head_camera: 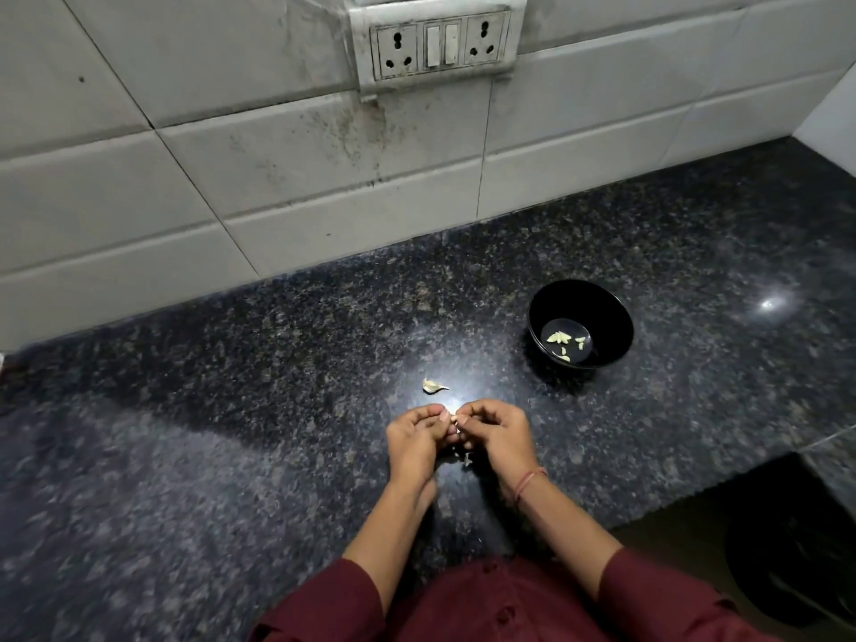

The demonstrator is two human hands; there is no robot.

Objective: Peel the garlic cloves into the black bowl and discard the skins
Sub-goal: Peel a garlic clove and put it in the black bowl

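nearest the camera, dark red sleeves (657, 590) cover both upper forearms, and the bare wrists reach forward over the black speckled counter (208, 433). close to the right of the right arm the counter's front edge runs slantwise, then steps back in a notch. below that edge sits a dark round container (787, 563), probably a bin, though the view there is dim. a broad stretch of counter runs off to the left of the left arm.

a red thread (530, 479) circles the right wrist. the left hand (417, 437) and right hand (498, 433) meet just above the counter, fingers curled, both pinching one garlic clove (456, 418) between their fingertips. the clove is mostly hidden, so its long axis cannot be told. small skin scraps (467, 458) lie on the counter under the hands.

just beyond the hands a loose clove (434, 386) lies flat, its long axis left to right, its thin tip pointing right. farther back and to the right, well apart from the hands, the black bowl (607, 317) stands upright with a few peeled cloves (563, 342) on its bottom. a band of counter lies between the bowl and the wall.

the white tiled wall (278, 178) closes the counter's far edge, coming nearer at the left. high on it sits a socket plate (437, 41).
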